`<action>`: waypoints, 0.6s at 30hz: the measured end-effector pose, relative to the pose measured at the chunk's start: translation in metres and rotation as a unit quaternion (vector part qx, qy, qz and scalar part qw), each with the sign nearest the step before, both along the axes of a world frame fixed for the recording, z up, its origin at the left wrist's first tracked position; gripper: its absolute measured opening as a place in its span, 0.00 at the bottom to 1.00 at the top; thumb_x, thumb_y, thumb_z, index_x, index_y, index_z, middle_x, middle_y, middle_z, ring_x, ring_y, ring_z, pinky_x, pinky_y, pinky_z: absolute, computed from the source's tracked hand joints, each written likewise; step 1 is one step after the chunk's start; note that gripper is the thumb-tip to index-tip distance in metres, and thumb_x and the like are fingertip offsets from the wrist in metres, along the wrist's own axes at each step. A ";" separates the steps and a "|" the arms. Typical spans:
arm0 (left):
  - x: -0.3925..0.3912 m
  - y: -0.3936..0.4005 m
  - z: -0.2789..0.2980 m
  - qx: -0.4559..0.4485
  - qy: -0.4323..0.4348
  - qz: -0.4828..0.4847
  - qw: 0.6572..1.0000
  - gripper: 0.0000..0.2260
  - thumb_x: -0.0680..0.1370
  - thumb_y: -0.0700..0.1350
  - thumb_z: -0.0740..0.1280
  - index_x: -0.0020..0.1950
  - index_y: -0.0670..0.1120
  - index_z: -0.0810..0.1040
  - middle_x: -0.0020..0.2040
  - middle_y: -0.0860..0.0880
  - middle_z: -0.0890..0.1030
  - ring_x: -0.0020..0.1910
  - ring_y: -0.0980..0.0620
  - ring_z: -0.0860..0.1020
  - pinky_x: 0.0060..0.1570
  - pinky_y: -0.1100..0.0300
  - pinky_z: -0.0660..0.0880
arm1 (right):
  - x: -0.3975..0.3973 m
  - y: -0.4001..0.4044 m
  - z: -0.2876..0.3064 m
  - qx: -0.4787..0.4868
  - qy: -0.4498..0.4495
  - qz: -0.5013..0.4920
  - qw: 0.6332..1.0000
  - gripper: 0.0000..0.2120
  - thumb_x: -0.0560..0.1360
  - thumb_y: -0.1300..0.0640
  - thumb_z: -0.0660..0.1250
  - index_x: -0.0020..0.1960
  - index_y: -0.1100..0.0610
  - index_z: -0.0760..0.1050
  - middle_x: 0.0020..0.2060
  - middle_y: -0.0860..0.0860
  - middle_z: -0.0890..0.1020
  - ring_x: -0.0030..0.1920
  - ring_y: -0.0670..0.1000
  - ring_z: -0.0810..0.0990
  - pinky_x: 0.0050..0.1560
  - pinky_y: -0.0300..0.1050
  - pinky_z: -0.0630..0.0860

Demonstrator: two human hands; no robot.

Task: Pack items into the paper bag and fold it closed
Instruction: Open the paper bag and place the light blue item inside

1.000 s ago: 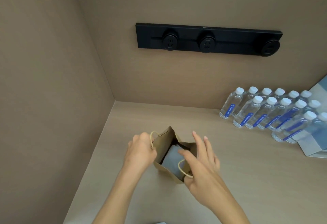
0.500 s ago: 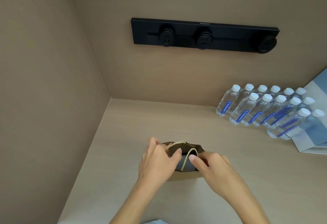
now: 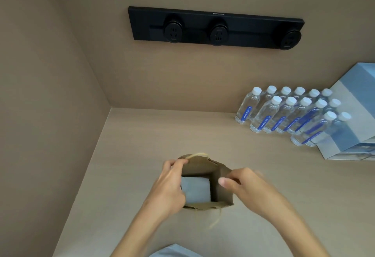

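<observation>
A small brown paper bag (image 3: 220, 183) with rope handles stands on the light wooden shelf (image 3: 142, 139), its mouth spread into a square. Inside it lies a pale grey-blue item (image 3: 195, 188). My left hand (image 3: 169, 185) grips the bag's left wall, fingers curled over the rim. My right hand (image 3: 246, 183) pinches the right wall near the top corner. One handle sticks up at the far rim, the other hangs over the near rim.
Several water bottles (image 3: 284, 112) with white caps stand in rows at the back right, beside a pale blue box (image 3: 357, 114). A black socket strip (image 3: 216, 28) is on the back wall. A side wall closes the left. A pale blue thing (image 3: 174, 251) shows at the bottom edge.
The bag's top was pinched together with both handles held up half a second ago; now my hands have pulled the walls apart and the mouth is open again.
</observation>
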State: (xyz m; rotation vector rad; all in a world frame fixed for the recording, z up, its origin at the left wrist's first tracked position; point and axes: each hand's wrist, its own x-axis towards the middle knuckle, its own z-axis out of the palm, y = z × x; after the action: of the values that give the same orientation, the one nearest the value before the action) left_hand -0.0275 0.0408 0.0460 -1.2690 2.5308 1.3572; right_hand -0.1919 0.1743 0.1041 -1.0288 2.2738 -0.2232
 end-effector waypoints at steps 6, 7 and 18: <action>-0.007 0.008 0.001 -0.006 0.003 -0.038 0.999 0.37 0.69 0.32 0.59 0.74 0.58 0.57 0.71 0.56 0.60 0.63 0.47 0.73 0.60 0.54 0.74 | 0.034 -0.031 -0.005 0.140 0.239 0.202 0.939 0.11 0.75 0.64 0.62 0.54 0.55 0.78 0.54 0.56 0.80 0.56 0.58 0.78 0.37 0.44 0.64; -0.009 0.009 0.000 -0.006 0.002 -0.039 0.999 0.37 0.69 0.32 0.60 0.75 0.57 0.56 0.72 0.56 0.60 0.64 0.47 0.72 0.60 0.55 0.74 | 0.040 -0.035 -0.011 0.143 0.254 0.258 0.921 0.12 0.77 0.62 0.60 0.58 0.57 0.78 0.56 0.57 0.79 0.58 0.58 0.74 0.40 0.44 0.65; -0.013 0.018 0.003 0.014 0.005 -0.057 0.998 0.37 0.70 0.35 0.58 0.76 0.56 0.52 0.72 0.58 0.58 0.61 0.44 0.74 0.62 0.50 0.73 | 0.009 -0.089 -0.091 0.321 0.088 0.293 0.896 0.18 0.79 0.59 0.60 0.67 0.62 0.71 0.66 0.60 0.75 0.65 0.59 0.73 0.63 0.49 0.68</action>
State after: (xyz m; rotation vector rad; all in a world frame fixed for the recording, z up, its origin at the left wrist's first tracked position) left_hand -0.0406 0.0587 0.0485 -1.0980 2.5377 1.3737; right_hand -0.1828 0.0857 0.0126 -1.3167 1.8426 0.8448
